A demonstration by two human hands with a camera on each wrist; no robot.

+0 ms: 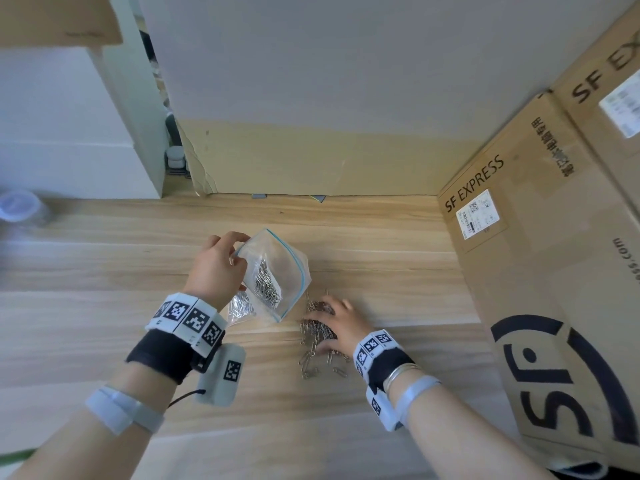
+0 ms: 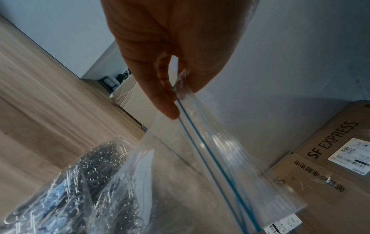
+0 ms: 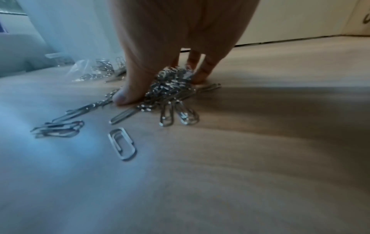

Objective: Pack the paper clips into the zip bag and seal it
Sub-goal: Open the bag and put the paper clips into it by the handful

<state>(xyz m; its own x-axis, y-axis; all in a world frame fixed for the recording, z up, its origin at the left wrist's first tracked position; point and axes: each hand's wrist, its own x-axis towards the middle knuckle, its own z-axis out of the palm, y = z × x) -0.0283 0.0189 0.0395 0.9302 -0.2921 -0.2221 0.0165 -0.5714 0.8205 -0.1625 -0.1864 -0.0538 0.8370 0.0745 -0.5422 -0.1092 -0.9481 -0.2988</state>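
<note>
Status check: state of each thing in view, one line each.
zip bag: held up off the table, mouth unsealed, some clips inside.
left hand: pinches the bag's top corner.
right hand: down on the table, fingers curled round a bunch of the loose paper clips.
second clear bag: lies on the table under the left wrist, holds clips; seal not visible.
cardboard boxes: closed.

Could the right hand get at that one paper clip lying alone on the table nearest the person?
Probably yes. The lone paper clip lies flat on bare table just short of the right hand, nothing covering it. That hand is gathering the paper clip pile, so it is occupied.
</note>
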